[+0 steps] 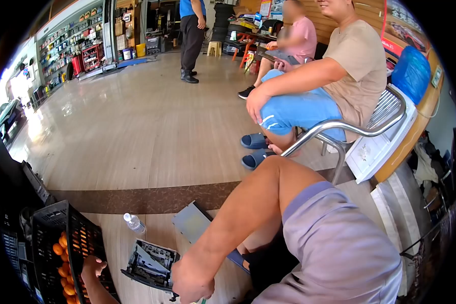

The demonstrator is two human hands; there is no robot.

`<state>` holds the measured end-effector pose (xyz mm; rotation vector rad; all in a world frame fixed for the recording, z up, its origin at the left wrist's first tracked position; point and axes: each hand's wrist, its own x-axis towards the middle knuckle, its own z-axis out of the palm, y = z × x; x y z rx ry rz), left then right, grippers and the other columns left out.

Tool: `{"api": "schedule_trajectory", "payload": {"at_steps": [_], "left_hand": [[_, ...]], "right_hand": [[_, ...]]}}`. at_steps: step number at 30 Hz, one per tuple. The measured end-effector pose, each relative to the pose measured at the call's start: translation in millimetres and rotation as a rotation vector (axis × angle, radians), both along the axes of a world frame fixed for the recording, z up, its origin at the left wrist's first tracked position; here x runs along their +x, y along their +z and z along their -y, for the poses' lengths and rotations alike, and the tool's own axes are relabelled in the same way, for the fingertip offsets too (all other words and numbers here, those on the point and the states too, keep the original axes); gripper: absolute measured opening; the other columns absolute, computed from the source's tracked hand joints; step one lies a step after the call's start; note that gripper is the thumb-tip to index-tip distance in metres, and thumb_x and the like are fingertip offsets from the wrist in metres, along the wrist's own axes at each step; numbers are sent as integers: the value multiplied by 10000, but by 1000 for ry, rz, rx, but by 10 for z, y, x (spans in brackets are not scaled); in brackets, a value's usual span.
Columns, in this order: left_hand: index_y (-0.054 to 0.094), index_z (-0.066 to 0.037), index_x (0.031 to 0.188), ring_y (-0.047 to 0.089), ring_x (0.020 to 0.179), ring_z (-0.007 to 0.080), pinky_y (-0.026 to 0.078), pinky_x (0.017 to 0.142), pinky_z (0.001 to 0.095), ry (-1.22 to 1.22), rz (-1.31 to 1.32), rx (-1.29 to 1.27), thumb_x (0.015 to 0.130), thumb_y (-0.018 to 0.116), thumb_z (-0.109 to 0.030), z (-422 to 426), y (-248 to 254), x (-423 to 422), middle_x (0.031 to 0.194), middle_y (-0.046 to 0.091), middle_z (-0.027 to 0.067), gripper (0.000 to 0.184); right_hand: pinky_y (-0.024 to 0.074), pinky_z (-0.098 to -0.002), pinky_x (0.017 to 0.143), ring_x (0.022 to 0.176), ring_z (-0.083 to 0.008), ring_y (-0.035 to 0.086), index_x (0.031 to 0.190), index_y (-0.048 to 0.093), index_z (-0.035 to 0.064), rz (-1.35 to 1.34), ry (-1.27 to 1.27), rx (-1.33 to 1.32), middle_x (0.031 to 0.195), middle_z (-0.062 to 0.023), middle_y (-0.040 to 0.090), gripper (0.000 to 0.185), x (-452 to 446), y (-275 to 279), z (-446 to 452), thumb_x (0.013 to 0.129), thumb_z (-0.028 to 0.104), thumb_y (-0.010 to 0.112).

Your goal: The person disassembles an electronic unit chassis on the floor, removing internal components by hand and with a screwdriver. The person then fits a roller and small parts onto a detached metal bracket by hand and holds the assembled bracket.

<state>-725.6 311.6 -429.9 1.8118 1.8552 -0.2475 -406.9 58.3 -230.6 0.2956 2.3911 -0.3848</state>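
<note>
A black plastic device housing [149, 264] lies open on the floor, its inner parts and a pale panel showing. My right hand [192, 279] is closed at the housing's right edge. A small green piece [204, 301] shows below its fingers; the rest of what it holds is hidden. To the left, my left hand [92, 266] has its fingers curled in front of a black plastic crate [68, 213]; anything in them is too small to make out. Oranges [64, 271] lie inside the crate. A clear water bottle [135, 223] stands behind the housing.
A flat grey panel [192, 221] lies beside my bent leg. A seated person in blue shorts [309, 109] occupies a metal chair [357, 126] ahead right, with another seated person [299, 38] behind. Someone in dark trousers [191, 43] stands farther back. Stocked shelves [71, 43] line the left.
</note>
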Motion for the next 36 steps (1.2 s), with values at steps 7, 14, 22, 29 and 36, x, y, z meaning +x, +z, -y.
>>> {"api": "schedule_trajectory", "payload": {"at_steps": [7,14,22,29,36], "left_hand": [[680,45,1140,732,737,258,586,652,351,-45,0,-1,829,753,-223,-162,146,383,947,732,199,417],[715,3,1103,703,991,297,555,870,372,-151,27,34,841,740,-251,-334,98,625,1080,712,200,365],[719,-10,1093,701,844,271,542,752,351,-192,-16,107,838,753,-230,-292,92,525,963,716,167,339],[701,-18,1157,736,845,279,591,735,349,-32,-83,-23,843,747,-247,57,405,451,1029,735,170,391],[703,-7,1154,732,895,271,583,795,343,-81,-79,6,835,756,-236,40,331,324,1064,730,167,396]], "right_hand": [[534,-518,830,1032,-401,632,1177,644,75,-101,-55,-105,1113,-179,665,478,13,-9,-173,846,420,655],[522,-520,851,1028,-404,629,1213,622,67,-82,-33,-105,1118,-196,663,506,-147,-56,-297,848,417,625],[497,-515,908,1099,-403,598,1283,586,49,-114,-2,-169,1167,-212,641,578,-141,-83,-268,850,430,625],[501,-519,896,1096,-400,598,1286,585,65,-75,-38,-148,1168,-206,641,573,-133,-9,-292,847,430,633],[512,-519,857,1049,-388,613,1218,603,77,-92,-94,-127,1097,-182,652,505,-169,-6,-328,829,396,653]]}}
